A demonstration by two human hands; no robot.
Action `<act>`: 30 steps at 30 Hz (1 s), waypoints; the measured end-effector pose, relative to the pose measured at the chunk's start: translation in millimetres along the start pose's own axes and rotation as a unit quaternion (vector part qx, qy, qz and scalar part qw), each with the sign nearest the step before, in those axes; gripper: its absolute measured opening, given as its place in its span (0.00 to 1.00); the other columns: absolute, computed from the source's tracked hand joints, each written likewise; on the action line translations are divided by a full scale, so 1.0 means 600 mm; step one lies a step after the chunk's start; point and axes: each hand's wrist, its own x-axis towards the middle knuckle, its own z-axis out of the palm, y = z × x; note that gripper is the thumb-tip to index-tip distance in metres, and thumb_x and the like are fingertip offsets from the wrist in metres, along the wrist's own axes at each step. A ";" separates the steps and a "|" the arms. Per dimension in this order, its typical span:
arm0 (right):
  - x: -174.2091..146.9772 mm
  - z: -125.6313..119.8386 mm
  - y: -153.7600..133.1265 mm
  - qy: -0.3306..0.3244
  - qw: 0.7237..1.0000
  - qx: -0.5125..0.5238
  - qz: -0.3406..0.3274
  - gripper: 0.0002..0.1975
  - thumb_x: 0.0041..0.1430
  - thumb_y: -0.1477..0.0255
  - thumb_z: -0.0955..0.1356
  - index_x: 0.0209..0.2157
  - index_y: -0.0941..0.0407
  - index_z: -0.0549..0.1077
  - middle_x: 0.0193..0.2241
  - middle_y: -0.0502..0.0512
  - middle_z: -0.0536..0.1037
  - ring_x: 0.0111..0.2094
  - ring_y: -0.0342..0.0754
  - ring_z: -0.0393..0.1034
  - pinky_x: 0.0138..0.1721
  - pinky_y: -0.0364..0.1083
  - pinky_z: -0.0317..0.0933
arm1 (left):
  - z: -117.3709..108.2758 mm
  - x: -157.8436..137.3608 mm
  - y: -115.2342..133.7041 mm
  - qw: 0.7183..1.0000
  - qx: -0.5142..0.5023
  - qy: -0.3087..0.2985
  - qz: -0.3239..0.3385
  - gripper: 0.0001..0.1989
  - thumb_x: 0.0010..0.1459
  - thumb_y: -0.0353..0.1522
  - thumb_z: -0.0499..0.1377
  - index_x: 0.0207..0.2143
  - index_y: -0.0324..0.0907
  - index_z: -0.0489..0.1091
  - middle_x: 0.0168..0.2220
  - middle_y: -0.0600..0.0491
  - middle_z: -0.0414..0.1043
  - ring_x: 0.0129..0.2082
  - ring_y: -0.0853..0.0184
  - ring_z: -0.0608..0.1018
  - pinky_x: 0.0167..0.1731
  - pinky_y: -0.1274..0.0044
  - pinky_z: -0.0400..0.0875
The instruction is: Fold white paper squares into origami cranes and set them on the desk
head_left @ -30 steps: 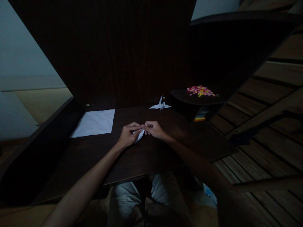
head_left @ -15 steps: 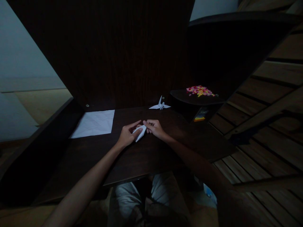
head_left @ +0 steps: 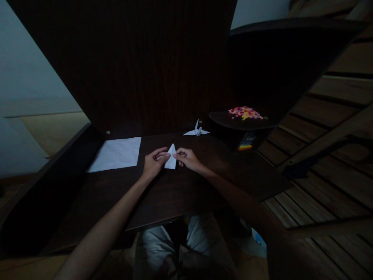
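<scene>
A small piece of folded white paper (head_left: 170, 161), narrow and pointed at the far end, is held upright between both hands over the dark desk. My left hand (head_left: 154, 161) pinches its left edge, thumb on the near face and fingers behind. On the opposite edge, my right hand (head_left: 187, 158) grips with its thumb laid on the paper and fingers curled. Behind them, a finished white paper crane (head_left: 197, 130) stands near the back panel with its wings spread. To the left lies a flat white sheet of paper (head_left: 118, 154).
A dark wooden desk (head_left: 157, 198) has a tall back panel and a raised left side wall. On a small rounded shelf (head_left: 233, 123) at right sits a pile of tiny pink, yellow and red pieces (head_left: 246, 112). Below it is a yellow-edged item (head_left: 245, 147). Wooden slats (head_left: 335, 116) stand farther right.
The folded paper has turned from a slanted position to pointing away from me. My left hand has shifted slightly left, and both thumbs now rest on the paper's near face.
</scene>
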 end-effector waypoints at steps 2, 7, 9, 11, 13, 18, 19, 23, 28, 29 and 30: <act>0.001 -0.002 0.002 0.018 1.000 0.002 -0.017 0.14 0.51 0.59 0.68 0.27 0.57 0.67 0.16 0.43 0.65 0.16 0.38 0.60 0.15 0.37 0.54 | 0.001 0.000 0.000 1.000 0.005 -0.012 -0.006 0.29 0.38 0.41 0.70 0.43 0.35 0.73 0.35 0.46 0.78 0.36 0.61 0.79 0.39 0.70 0.73; 0.004 -0.006 0.002 0.061 0.997 0.009 -0.038 0.14 0.53 0.60 0.67 0.27 0.57 0.66 0.14 0.42 0.64 0.15 0.37 0.59 0.15 0.37 0.53 | 0.003 -0.001 -0.004 0.998 -0.008 -0.049 -0.034 0.29 0.37 0.41 0.70 0.42 0.35 0.73 0.34 0.47 0.78 0.33 0.62 0.78 0.36 0.70 0.75; 0.005 -0.007 0.003 0.077 0.996 0.011 -0.042 0.14 0.53 0.60 0.67 0.27 0.57 0.66 0.15 0.42 0.65 0.14 0.37 0.59 0.14 0.36 0.53 | 0.004 -0.002 -0.005 0.997 -0.021 -0.060 -0.046 0.29 0.36 0.41 0.71 0.41 0.35 0.73 0.31 0.49 0.77 0.32 0.62 0.78 0.33 0.70 0.76; 0.007 -0.006 0.004 0.083 0.996 0.019 -0.040 0.14 0.54 0.59 0.67 0.29 0.56 0.67 0.16 0.43 0.65 0.14 0.37 0.60 0.14 0.37 0.54 | 0.005 -0.003 -0.006 0.997 -0.026 -0.057 -0.049 0.29 0.35 0.40 0.71 0.40 0.34 0.74 0.29 0.50 0.77 0.31 0.63 0.78 0.32 0.70 0.76; 0.008 -0.004 0.006 0.071 0.997 0.029 -0.031 0.15 0.53 0.58 0.67 0.31 0.56 0.66 0.17 0.43 0.67 0.15 0.38 0.61 0.13 0.37 0.55 | 0.004 -0.002 -0.005 0.998 -0.029 -0.042 -0.043 0.28 0.34 0.40 0.72 0.38 0.34 0.74 0.28 0.50 0.77 0.30 0.63 0.78 0.32 0.70 0.77; 0.009 -0.001 0.011 0.022 0.999 0.038 -0.009 0.17 0.49 0.60 0.70 0.35 0.56 0.65 0.20 0.44 0.70 0.17 0.40 0.66 0.15 0.38 0.60 | 0.001 0.002 -0.005 0.999 -0.047 0.001 -0.028 0.27 0.34 0.40 0.71 0.37 0.34 0.74 0.28 0.50 0.77 0.31 0.62 0.78 0.33 0.70 0.76; 0.009 -0.001 0.012 0.020 0.999 0.037 -0.012 0.17 0.48 0.61 0.70 0.35 0.56 0.65 0.20 0.45 0.71 0.17 0.39 0.66 0.16 0.39 0.61 | 0.000 0.003 -0.005 0.998 -0.048 0.002 -0.027 0.26 0.34 0.40 0.71 0.36 0.35 0.74 0.28 0.50 0.77 0.31 0.63 0.79 0.33 0.70 0.76; 0.008 -0.002 0.014 0.036 0.999 0.031 -0.026 0.16 0.48 0.61 0.70 0.33 0.57 0.65 0.20 0.45 0.71 0.17 0.39 0.65 0.17 0.39 0.61 | 0.002 0.002 -0.008 0.998 -0.043 -0.028 -0.030 0.24 0.37 0.38 0.71 0.37 0.35 0.74 0.28 0.51 0.77 0.28 0.65 0.78 0.35 0.71 0.75; 0.007 -0.004 0.010 0.046 0.998 0.022 -0.029 0.16 0.48 0.60 0.70 0.33 0.57 0.66 0.20 0.45 0.71 0.16 0.38 0.64 0.17 0.39 0.59 | 0.003 0.001 -0.009 0.997 -0.034 -0.061 -0.032 0.23 0.38 0.37 0.70 0.37 0.36 0.74 0.27 0.51 0.77 0.25 0.67 0.78 0.34 0.73 0.74; 0.007 -0.003 0.010 0.048 0.998 0.021 -0.027 0.17 0.48 0.60 0.70 0.33 0.57 0.66 0.20 0.45 0.71 0.16 0.38 0.63 0.17 0.39 0.59 | 0.002 0.002 -0.009 0.997 -0.037 -0.060 -0.031 0.23 0.38 0.37 0.70 0.37 0.36 0.74 0.27 0.51 0.77 0.25 0.67 0.78 0.34 0.73 0.74; 0.008 -0.003 0.010 0.050 0.998 0.021 -0.026 0.17 0.47 0.59 0.70 0.33 0.56 0.66 0.20 0.45 0.71 0.16 0.38 0.63 0.17 0.39 0.59 | 0.001 0.002 -0.010 0.997 -0.041 -0.060 -0.030 0.23 0.37 0.37 0.71 0.37 0.36 0.74 0.27 0.51 0.77 0.25 0.66 0.78 0.34 0.73 0.74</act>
